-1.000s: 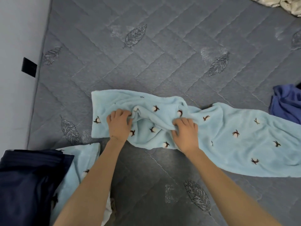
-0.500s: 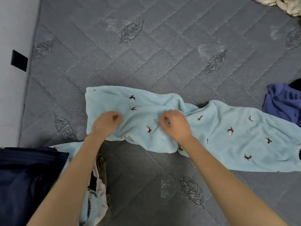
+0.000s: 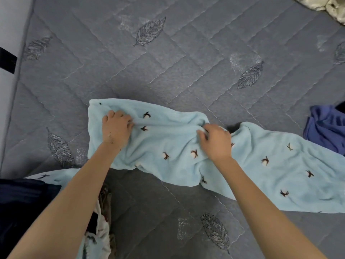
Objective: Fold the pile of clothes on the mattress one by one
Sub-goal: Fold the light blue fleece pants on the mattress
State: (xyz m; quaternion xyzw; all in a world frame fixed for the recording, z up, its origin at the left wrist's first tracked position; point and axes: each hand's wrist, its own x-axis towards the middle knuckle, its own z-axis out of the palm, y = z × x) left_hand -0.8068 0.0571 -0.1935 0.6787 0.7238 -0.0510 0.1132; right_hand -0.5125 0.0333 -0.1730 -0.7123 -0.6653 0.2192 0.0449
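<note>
a pale blue garment [image 3: 168, 146] with small flower prints is lying stretched across the grey quilted mattress [image 3: 168, 62], running from the middle out to the right edge. the left hand [image 3: 116, 128] is gripping the fabric near its left end, fingers curled into the fleece. the right hand [image 3: 216, 143] is pinching a bunched fold along the far edge. a purple cloth [image 3: 326, 128] is sitting just beside the garment on the right, a cream cloth [image 3: 326, 6] is lying in the far corner, and dark clothes [image 3: 22, 212] are lying by the left arm
</note>
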